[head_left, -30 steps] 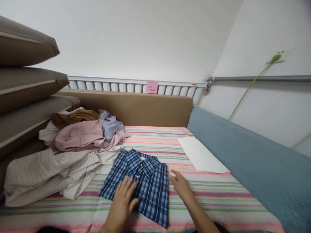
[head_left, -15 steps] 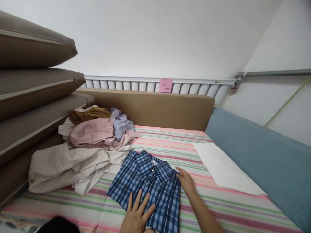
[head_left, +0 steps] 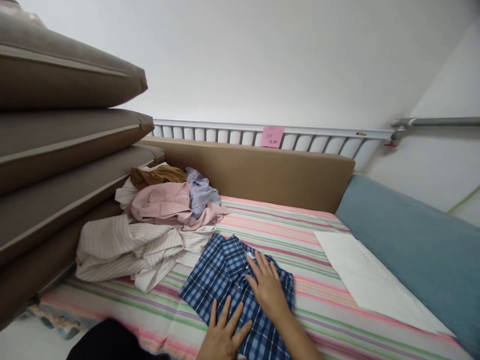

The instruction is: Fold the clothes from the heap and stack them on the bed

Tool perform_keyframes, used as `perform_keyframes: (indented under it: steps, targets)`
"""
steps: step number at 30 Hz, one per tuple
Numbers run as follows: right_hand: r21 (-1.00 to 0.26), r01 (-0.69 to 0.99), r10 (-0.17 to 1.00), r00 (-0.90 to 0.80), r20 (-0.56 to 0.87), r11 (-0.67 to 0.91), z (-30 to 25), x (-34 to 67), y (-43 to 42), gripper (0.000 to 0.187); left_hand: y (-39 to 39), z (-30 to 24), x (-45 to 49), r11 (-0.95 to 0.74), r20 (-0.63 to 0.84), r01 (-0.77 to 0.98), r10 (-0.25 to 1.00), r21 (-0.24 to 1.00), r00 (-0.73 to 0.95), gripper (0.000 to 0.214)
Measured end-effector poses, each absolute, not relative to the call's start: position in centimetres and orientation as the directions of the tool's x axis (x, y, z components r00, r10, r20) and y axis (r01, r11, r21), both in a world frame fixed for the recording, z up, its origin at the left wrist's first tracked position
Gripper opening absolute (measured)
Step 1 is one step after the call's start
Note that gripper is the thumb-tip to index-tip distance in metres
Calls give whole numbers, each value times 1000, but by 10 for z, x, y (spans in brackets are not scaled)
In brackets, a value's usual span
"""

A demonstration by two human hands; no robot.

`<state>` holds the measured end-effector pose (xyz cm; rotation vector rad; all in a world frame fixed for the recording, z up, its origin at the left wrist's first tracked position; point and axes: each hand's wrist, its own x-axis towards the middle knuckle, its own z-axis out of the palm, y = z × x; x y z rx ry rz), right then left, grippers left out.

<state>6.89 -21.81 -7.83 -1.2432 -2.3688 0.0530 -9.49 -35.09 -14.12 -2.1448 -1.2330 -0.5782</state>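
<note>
A blue plaid shirt (head_left: 210,272), folded with its collar at the far end, lies on the striped sheet (head_left: 180,312). My left hand (head_left: 224,332) rests flat on the lower front of the shirt with its fingers spread. Over the right side of the collar lies my right hand (head_left: 267,286), palm down, fingers stretched out and a little apart. Part of the collar and the buttons there are hidden under it. Neither hand grips anything.
To the left lie a white striped garment (head_left: 112,250), a pink garment (head_left: 161,200), a lavender garment (head_left: 198,190) and a brown garment (head_left: 159,175). Stacked cushions (head_left: 67,135) rise beside them. White folded cloth or paper (head_left: 371,275) lies right, by a blue-grey cushion (head_left: 405,225).
My right hand has moved left from the shirt's right shoulder edge onto its collar. My left hand stays flat on the shirt. The whole view has shifted slightly, with things appearing farther right.
</note>
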Motion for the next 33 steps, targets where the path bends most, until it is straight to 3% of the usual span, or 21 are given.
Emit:
perform_keyframes:
  steps: [4, 7, 9, 11, 13, 15, 18, 22, 27, 33]
  targets:
    - [-186, 775, 797, -579, 174, 604, -100, 42, -223, 51, -353, -151, -92, -387, 597, 885, 656, -258, 461, 58]
    - [-176, 786, 805, -580, 126, 593, -109, 39, -220, 52, -357, -148, -93, -403, 565, 897, 705, -180, 430, 47]
    - [-178, 785, 805, -574, 149, 593, -106, 43, -221, 52, -357, -136, -100, -471, 544, 881, 726, -51, 420, 49]
    - [-177, 788, 804, -551, 225, 590, -99, 53, -224, 51, -353, -115, -113, -465, 538, 872, 780, 156, 320, 48]
    - [-178, 807, 803, -482, 349, 562, -94, 70, -226, 50, -340, -90, -132, -316, 518, 869, 851, 381, 82, 39]
    - [-221, 840, 807, -350, 475, 495, -96, 94, -226, 52, -316, -67, -152, -105, 453, 841, 874, 531, -177, 32]
    - [-387, 850, 840, -112, 530, 357, -111, 130, -220, 60, -267, -44, -175, 99, 331, 826, 885, 555, -329, 29]
    - [-513, 819, 887, 12, 461, 256, -130, 149, -207, 65, -209, -39, -179, 204, 257, 828, 888, 523, -381, 27]
    - [-400, 885, 890, -34, 455, 238, -125, 134, -196, 64, -172, -47, -173, 215, 193, 808, 908, 548, -373, 21]
    - [-316, 923, 908, -75, 413, 220, -143, 130, -195, 61, -151, -60, -197, 208, 83, 669, 923, 714, -376, 29]
